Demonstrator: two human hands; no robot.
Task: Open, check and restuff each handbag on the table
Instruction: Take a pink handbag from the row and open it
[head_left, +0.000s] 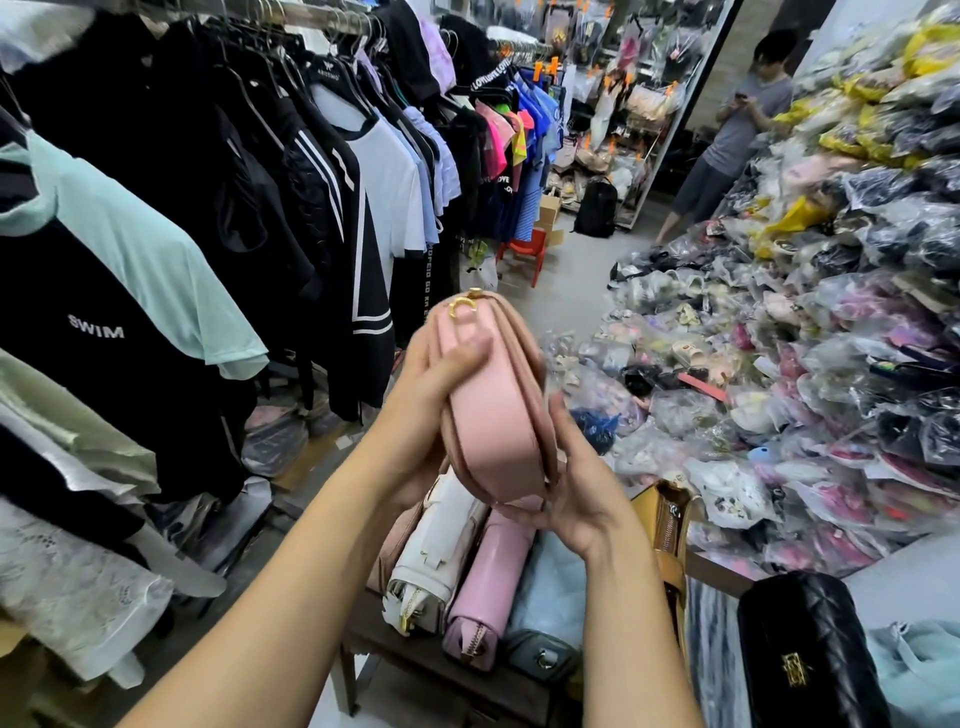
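Pink handbag (493, 405): closed, edge-on, gold clasp uppermost; I hold it raised.
White handbag (441, 545), mauve handbag (493, 577): lying side by side below it.
Black quilted handbag (810, 649): apart, right.

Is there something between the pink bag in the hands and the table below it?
Yes. A white bag and a lilac bag lie on the table beneath the held pink bag, covering that spot.

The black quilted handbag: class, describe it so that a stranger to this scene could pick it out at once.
Find the wooden table at the bottom of the picture. At the far right, beyond the tan bag, lies the black quilted handbag. It alone is black, diamond-stitched, with a gold emblem.
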